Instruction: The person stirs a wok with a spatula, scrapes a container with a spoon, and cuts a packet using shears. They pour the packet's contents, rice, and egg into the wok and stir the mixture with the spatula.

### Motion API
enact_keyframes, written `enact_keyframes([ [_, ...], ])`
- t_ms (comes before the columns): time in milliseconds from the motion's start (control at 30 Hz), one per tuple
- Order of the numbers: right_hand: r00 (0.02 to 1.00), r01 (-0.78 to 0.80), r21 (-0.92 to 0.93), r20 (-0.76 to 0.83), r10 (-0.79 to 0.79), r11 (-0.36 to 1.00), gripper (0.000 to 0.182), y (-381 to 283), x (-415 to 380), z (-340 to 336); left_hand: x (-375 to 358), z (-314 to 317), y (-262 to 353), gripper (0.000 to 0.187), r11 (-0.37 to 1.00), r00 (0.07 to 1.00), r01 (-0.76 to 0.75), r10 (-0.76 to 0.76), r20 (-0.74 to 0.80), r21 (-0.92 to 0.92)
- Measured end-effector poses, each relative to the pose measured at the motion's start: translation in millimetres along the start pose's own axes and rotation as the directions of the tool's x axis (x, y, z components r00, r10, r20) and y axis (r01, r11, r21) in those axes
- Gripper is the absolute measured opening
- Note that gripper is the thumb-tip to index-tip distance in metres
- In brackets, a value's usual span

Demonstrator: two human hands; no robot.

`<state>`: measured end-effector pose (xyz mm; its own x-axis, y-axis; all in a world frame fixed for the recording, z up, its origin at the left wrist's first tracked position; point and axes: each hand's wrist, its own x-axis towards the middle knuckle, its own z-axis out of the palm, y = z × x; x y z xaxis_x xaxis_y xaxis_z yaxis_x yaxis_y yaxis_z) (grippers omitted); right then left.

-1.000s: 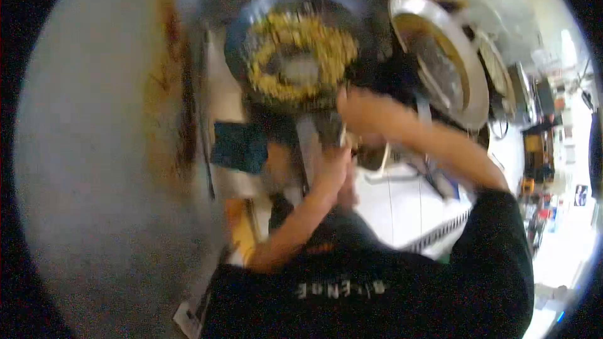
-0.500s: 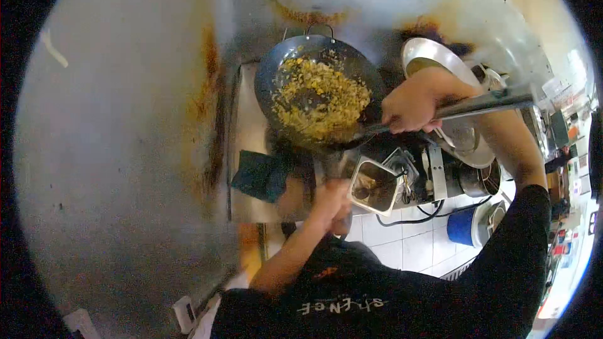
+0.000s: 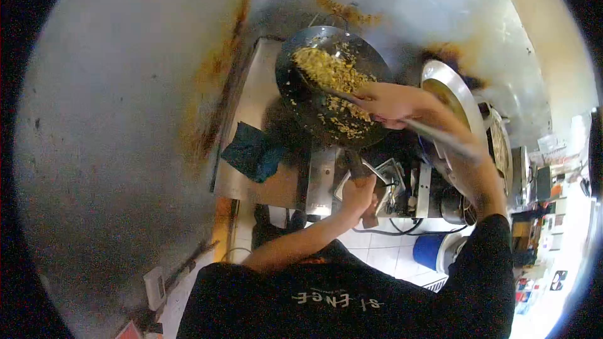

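A dark wok sits on the stove with loose yellow, grainy food that looks like fried rice, heaped toward its far left side. My left hand is closed around the wok's handle, whose brown end shows below the fist. My right hand reaches across the wok's right rim, gripping a long-handled cooking utensil. Its shaft runs into the wok, and its head lies in the food, mostly hidden. A dark green folded cloth lies on the counter left of the wok.
Right of the wok stands a large round steel pan, partly behind my right forearm. A small metal container is beside my left hand, largely covered by it. A blue bucket stands on the tiled floor. A stained metal wall rises at left.
The wok appears farther right in view, tilted, and the food has gathered at its far left. My right hand has swung the utensil's head to the left across the wok.
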<state>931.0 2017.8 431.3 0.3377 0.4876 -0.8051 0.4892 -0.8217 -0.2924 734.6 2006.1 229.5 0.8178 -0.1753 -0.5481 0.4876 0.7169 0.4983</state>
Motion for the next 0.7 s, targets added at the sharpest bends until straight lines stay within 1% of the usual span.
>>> enact_keyframes([
  [33,0.994,-0.020,-0.006,0.104,0.021,1.000,0.026,-12.1,-18.3,-7.5,3.4,-5.9,-4.0,0.021,0.999,0.999,-0.025,0.026,0.032,-0.033],
  [67,0.977,-0.039,-0.016,0.207,0.041,0.999,0.028,-24.4,-36.7,-15.2,-0.5,-25.8,3.2,0.032,0.989,0.982,-0.132,0.120,0.147,0.072],
  [133,0.985,-0.090,-0.126,0.138,0.108,0.988,0.027,-11.2,-11.9,-12.0,-10.3,-49.4,14.7,0.043,0.996,0.986,-0.037,0.050,0.161,-0.081],
  [167,0.985,-0.098,-0.209,0.117,0.125,0.973,0.027,7.3,-5.4,3.4,-22.1,-55.3,8.9,0.049,0.990,0.984,0.047,-0.022,0.179,-0.136],
  [200,0.985,-0.109,-0.290,0.095,0.142,0.951,0.027,26.1,1.7,18.4,-5.7,-77.6,-24.6,0.049,0.951,0.958,0.280,-0.269,0.097,-0.129],
  [233,0.989,-0.071,-0.460,0.086,0.124,0.885,0.026,37.5,16.1,23.9,-13.6,-89.2,-36.6,0.044,0.937,0.947,0.320,-0.316,0.048,-0.143],
  [267,0.993,-0.038,-0.621,0.067,0.101,0.783,0.026,42.0,36.4,26.2,-6.2,-125.4,-61.0,0.041,0.916,0.921,0.387,-0.377,0.099,-0.107],
  [300,0.985,-0.150,-0.460,0.009,0.173,0.875,0.025,28.0,18.9,16.2,-21.0,-152.7,-65.4,0.035,0.939,0.930,0.338,-0.344,0.131,0.067],
  [333,0.969,-0.248,-0.275,-0.049,0.244,0.929,0.023,13.8,1.1,6.8,-26.5,-176.1,-60.8,0.030,0.936,0.938,0.266,-0.306,0.160,0.231],
  [367,0.990,-0.135,-0.213,-0.078,0.120,0.968,0.021,23.1,-20.9,0.0,-25.7,-189.0,-47.8,0.029,0.888,0.944,0.239,-0.307,0.119,0.393],
  [400,0.978,-0.131,-0.290,-0.194,0.076,0.948,0.019,37.6,-13.8,0.3,-28.5,-195.3,-41.5,0.028,0.817,0.948,0.222,-0.308,0.078,0.533],
  [433,0.962,-0.138,-0.309,-0.267,0.053,0.941,0.018,46.9,0.4,13.5,-32.4,-198.0,-41.0,0.027,0.716,0.948,0.214,-0.317,0.036,0.665],
  [467,0.941,-0.147,-0.327,-0.338,0.030,0.934,0.017,53.8,14.3,25.7,-22.0,-199.6,-58.2,0.031,0.815,0.948,0.278,-0.317,-0.011,0.508],
  [500,0.924,-0.159,-0.311,-0.382,0.030,0.937,0.018,33.4,37.3,38.9,-21.0,-186.0,-57.1,0.034,0.910,0.961,0.247,-0.274,0.038,0.333],
  [533,0.905,-0.171,-0.308,-0.424,0.025,0.936,0.020,19.8,58.8,50.4,-18.8,-163.9,-50.4,0.036,0.971,0.974,0.201,-0.213,0.078,0.131],
  [567,0.883,-0.216,-0.452,-0.469,-0.025,0.866,0.035,23.5,83.1,78.2,-19.6,-145.1,-40.9,0.039,0.985,0.985,0.151,-0.143,0.095,-0.082],
  [633,0.901,-0.052,-0.384,-0.417,-0.123,0.922,0.040,28.7,35.6,96.5,-35.7,-120.3,-10.9,0.043,0.979,0.976,0.161,-0.139,0.165,-0.125],
  [667,0.920,-0.125,-0.298,-0.393,-0.002,0.946,0.045,19.9,20.2,82.6,-37.2,-104.3,5.2,0.045,0.976,0.972,0.152,-0.119,0.201,-0.158],
  [700,0.928,-0.203,-0.222,-0.353,0.115,0.954,0.050,14.3,6.6,69.9,-34.0,-74.9,19.1,0.044,0.971,0.980,0.110,-0.070,0.188,-0.213],
])
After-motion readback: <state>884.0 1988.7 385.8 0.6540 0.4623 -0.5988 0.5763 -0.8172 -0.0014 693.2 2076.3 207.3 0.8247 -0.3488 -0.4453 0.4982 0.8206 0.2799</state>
